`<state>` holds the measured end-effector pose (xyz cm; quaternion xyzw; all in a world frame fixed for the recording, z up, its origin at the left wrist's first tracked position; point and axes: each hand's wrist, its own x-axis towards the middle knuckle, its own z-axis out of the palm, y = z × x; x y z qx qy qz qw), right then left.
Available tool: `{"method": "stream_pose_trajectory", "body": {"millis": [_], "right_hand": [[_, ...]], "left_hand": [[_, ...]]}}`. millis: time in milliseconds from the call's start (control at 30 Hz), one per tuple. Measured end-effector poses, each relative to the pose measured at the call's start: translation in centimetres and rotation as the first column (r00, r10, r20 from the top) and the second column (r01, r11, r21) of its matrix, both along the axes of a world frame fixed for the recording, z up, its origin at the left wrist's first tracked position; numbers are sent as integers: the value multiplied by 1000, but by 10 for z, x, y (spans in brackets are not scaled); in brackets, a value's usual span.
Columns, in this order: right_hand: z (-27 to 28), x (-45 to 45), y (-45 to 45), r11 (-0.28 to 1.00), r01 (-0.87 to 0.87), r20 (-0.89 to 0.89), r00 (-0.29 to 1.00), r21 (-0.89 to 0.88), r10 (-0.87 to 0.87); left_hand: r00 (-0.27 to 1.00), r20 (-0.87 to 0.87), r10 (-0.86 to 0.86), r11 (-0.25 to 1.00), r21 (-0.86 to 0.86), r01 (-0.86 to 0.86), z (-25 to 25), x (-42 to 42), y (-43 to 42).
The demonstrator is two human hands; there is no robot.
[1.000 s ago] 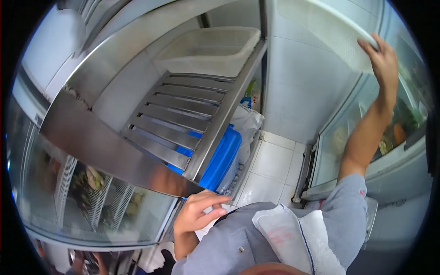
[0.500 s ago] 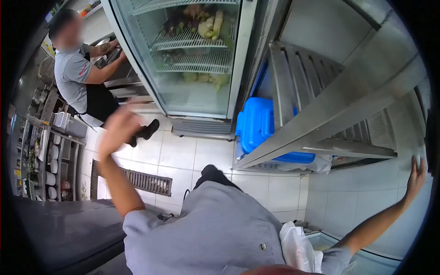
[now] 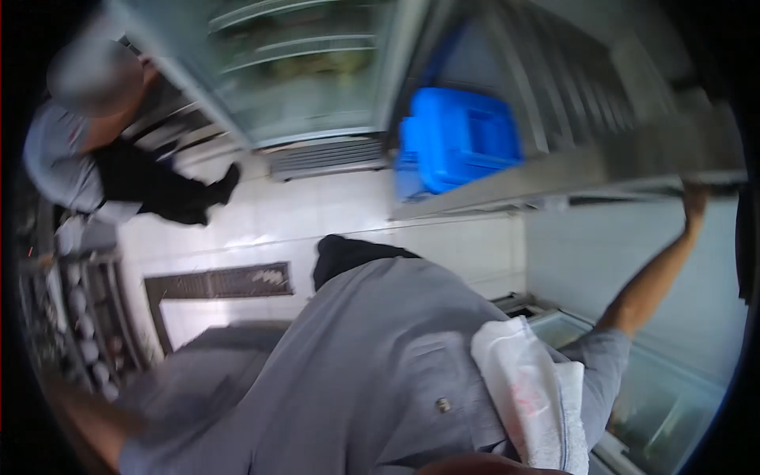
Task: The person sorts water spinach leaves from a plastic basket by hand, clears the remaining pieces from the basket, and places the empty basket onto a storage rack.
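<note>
At the far right, my right hand reaches up to the metal shelf. Its fingers are blurred and partly hidden at the shelf's edge, so what it holds, if anything, does not show. My left arm stretches to the lower left corner, where my left hand is smeared by motion and lost in the dark rim of the view. A white cloth with a pink mark lies over my shirt near the right shoulder. Under the shelf sits a blue lidded bin.
A co-worker in a grey shirt and black apron stands at the upper left. A glass-door fridge stands at the top. There is a floor drain grate, a rack with stacked items at left, and another glass-fronted unit at lower right.
The view has swung left from the shelf toward the floor and the co-worker. My right hand no longer shows the white tub it held. My left hand has moved out to the lower left.
</note>
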<state>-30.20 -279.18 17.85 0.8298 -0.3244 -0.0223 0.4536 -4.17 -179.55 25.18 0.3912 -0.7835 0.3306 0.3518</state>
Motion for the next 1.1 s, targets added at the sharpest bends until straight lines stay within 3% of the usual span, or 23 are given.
{"method": "stream_pose_trajectory", "body": {"millis": [33, 100, 133, 200, 267, 300, 333, 367, 400, 433, 467, 533, 567, 600, 633, 667, 700, 733, 833, 900, 933, 1000, 1100], "right_hand": [[-34, -45, -70, 950, -312, 321, 903, 32, 286], [-42, 7, 103, 864, -494, 873, 460, 99, 163], [-28, 32, 194, 781, -624, 881, 392, 42, 265], [-79, 14, 206, 844, -531, 985, -170, -71, -24], [-162, -10, 214, 842, -538, 832, -486, -46, -265], [-193, -1, 243, 910, -139, 902, -137, 391, -408], [-281, -22, 234, 953, 10, 919, 261, 304, -296], [-405, -68, 182, 672, -235, 695, 433, 702, -575], [-439, -37, 248, 232, -439, 474, 595, 868, -649], [-476, -4, 315, -489, -397, 38, 804, 777, -594], [-511, 32, 389, -832, -159, -274, 897, 532, -347], [-388, 197, 598, -733, 54, 68, 989, 678, 135], [-394, 251, 614, -948, 12, 284, 953, 319, 108], [-321, 299, 651, -796, -124, 248, 968, 593, 34], [-260, 340, 669, -695, -294, 410, 912, 656, 0], [-201, 370, 676, -640, -438, 594, 804, 631, 34], [-156, 396, 670, -737, -544, 856, 509, 400, 90], [-119, 413, 669, -784, -609, 978, 208, 120, -12], [-6, 437, 702, -924, -327, 956, -272, -199, -110], [35, 450, 723, -990, -53, 910, -402, -132, -99], [51, 455, 734, -995, 95, 895, -444, 11, -32], [68, 468, 762, -989, 126, 850, -527, 83, 4], [77, 491, 801, -967, 152, 817, -571, 203, 82]], "left_hand": [[1000, -23, -13, 999, 31, 14, -1, 3, 13], [997, -58, -52, 997, 55, 56, -6, 11, 37], [994, -86, -70, 994, 80, 77, -10, 14, 51], [964, -242, -114, 980, 130, 149, -32, 41, 82], [860, -508, 52, 993, 115, 8, -83, 74, 119], [603, -735, 309, 926, 87, -368, -128, 91, 133], [171, -894, 414, 736, 219, -641, -171, 105, 137], [-176, -893, 415, 586, 410, -699, -208, 120, 133], [-341, -817, 464, 489, 558, -670, -243, 126, 127], [-701, -584, 409, 373, 808, -455, -263, 121, 119], [-749, -530, 397, 511, 806, -299, -301, 111, 141], [-715, -592, 371, 663, 708, -242, -260, 84, 153], [-653, -645, 397, 582, 727, -364, -238, 75, 167], [-599, -674, 432, 489, 733, -473, -214, 64, 184], [-548, -748, 375, 423, 664, -617, -185, 51, 198], [-321, -793, 517, 334, 533, -777, -161, 40, 216], [-248, -822, 512, 247, 417, -874, -130, 26, 213], [-15, -773, 634, 186, 172, -967, -110, 20, 210], [397, -490, 776, 433, -43, -900, -46, -5, 187], [463, -345, 816, 506, 41, -861, -16, -11, 161], [309, -328, 893, 362, 115, -925, -18, -40, 164], [375, -126, 918, 395, 354, -848, 5, -40, 155], [237, -190, 953, 291, 346, -892, -3, -59, 155]]}}
